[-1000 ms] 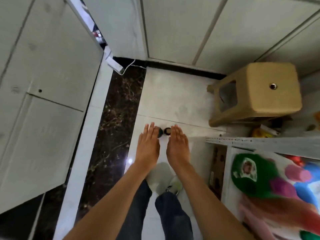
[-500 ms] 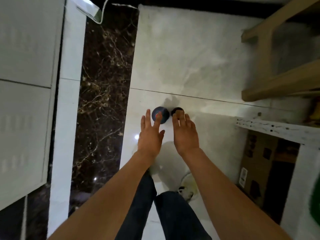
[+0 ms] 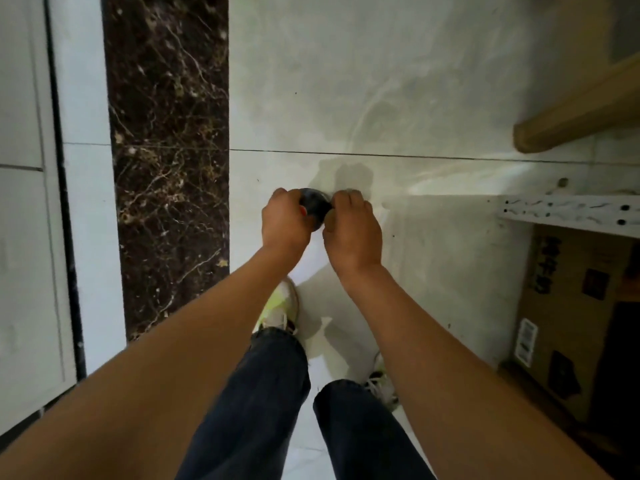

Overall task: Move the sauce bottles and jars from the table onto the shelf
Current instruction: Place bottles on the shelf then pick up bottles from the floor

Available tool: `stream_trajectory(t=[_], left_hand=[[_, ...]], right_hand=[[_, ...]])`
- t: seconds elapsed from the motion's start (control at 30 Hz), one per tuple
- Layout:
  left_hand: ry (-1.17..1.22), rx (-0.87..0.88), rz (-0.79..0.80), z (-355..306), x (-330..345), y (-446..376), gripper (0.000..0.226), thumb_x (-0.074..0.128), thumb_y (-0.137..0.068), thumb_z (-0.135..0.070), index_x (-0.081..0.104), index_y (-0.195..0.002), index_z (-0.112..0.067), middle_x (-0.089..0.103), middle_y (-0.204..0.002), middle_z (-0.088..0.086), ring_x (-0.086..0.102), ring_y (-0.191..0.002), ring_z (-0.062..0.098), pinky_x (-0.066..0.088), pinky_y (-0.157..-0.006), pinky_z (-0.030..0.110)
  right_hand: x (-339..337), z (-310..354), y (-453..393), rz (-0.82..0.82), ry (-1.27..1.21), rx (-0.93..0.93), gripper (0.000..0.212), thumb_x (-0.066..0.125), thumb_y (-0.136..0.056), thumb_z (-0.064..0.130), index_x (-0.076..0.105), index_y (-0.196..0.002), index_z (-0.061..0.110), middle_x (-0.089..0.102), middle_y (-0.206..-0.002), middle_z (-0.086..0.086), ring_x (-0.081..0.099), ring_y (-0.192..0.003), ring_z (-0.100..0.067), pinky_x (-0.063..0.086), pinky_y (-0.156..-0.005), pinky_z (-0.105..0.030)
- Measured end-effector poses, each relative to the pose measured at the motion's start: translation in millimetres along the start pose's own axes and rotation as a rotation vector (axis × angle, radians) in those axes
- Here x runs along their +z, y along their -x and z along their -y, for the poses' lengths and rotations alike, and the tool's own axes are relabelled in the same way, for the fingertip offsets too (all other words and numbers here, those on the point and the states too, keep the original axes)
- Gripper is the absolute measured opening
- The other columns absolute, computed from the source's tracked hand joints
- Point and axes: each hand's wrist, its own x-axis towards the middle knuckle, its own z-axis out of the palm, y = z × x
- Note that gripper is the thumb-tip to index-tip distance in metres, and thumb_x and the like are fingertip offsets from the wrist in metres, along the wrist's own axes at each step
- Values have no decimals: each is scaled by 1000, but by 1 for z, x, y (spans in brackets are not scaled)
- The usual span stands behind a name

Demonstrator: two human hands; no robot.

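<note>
Two containers stand side by side on the pale floor tiles (image 3: 398, 81). Between my hands shows the round dark lid of a jar (image 3: 314, 204) with a bit of red at its side. My left hand (image 3: 285, 221) grips this jar from the left, fingers curled round it. My right hand (image 3: 353, 228) is curled over the spot just to the right, where the small black-capped bottle stood; the hand hides that bottle completely. Both arms reach straight down in front of my legs.
A tan stool leg (image 3: 575, 116) crosses the top right. A white perforated shelf rail (image 3: 568, 210) juts in from the right, with a cardboard box (image 3: 568, 306) beneath it. A dark marble strip (image 3: 169, 150) and white cabinet doors (image 3: 20, 254) lie to the left.
The view has dropped closer to the floor. Both hands, flat with straight fingers before, have come down and curled round the two containers.
</note>
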Motion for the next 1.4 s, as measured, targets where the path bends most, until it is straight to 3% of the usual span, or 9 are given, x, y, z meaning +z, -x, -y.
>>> stream_trajectory(t=[0.17,0.4,0.5,0.67,0.8,0.9,1.1,1.3,1.4], left_hand=[[-118,73,73,-3,-9,12,18,60,-85,-8,69,-100,-8,54,-87,9,52,-78,27,38,-63,28],[-234,165,60,5,-30,86,13,58,-80,-7,70,-82,-3,63,-77,14,56,-67,32,39,-58,33],[-152,207,34,-8,-58,133,18,63,-75,-5,76,-88,-9,69,-76,15,61,-68,35,42,-59,32],[17,233,-27,-45,-128,219,25,74,-70,-5,77,-92,-17,74,-83,11,67,-74,31,55,-70,40],[90,309,-88,-77,-203,293,28,78,-73,-11,76,-101,-18,76,-93,7,69,-82,26,55,-79,35],[223,317,-145,-99,-258,344,30,81,-72,-14,75,-100,-20,75,-95,1,68,-85,19,55,-81,32],[483,399,-178,-139,-352,432,23,82,-69,-15,74,-86,-28,70,-80,-14,65,-76,3,57,-74,32],[600,616,-200,-146,-423,490,28,85,-65,-16,75,-90,-23,72,-85,-13,68,-82,5,57,-78,37],[659,715,-203,-151,-458,518,29,85,-63,-19,74,-89,-24,73,-84,-11,69,-81,7,57,-78,39]], right_hand=[[-4,-7,23,4,-112,73,37,52,-91,1,54,-127,9,50,-135,-10,53,-114,-29,49,-87,-36],[-42,-12,82,-65,-287,137,16,56,-78,-2,63,-91,4,59,-98,-11,58,-86,-30,50,-71,-39],[-84,0,117,-119,-410,196,18,61,-73,0,64,-89,7,60,-90,-3,57,-82,-22,47,-69,-32],[-182,32,184,-145,-512,256,46,67,-75,2,56,-117,15,60,-97,1,57,-88,-17,43,-73,-23],[-266,67,249,-298,-525,266,37,74,-73,6,58,-104,18,60,-84,4,58,-78,-18,49,-65,-25],[-320,94,297,-391,-578,227,37,76,-69,6,59,-98,20,58,-81,9,55,-74,-11,39,-57,-4],[-403,152,382,-530,-753,134,41,79,-69,2,62,-98,26,64,-87,18,62,-83,1,49,-73,-7],[-458,203,455,-717,-834,23,44,81,-74,4,65,-103,32,70,-98,11,67,-93,-8,53,-88,-20],[-487,230,493,-807,-883,-33,42,79,-77,3,67,-112,22,72,-104,6,68,-97,-6,51,-91,-18]])
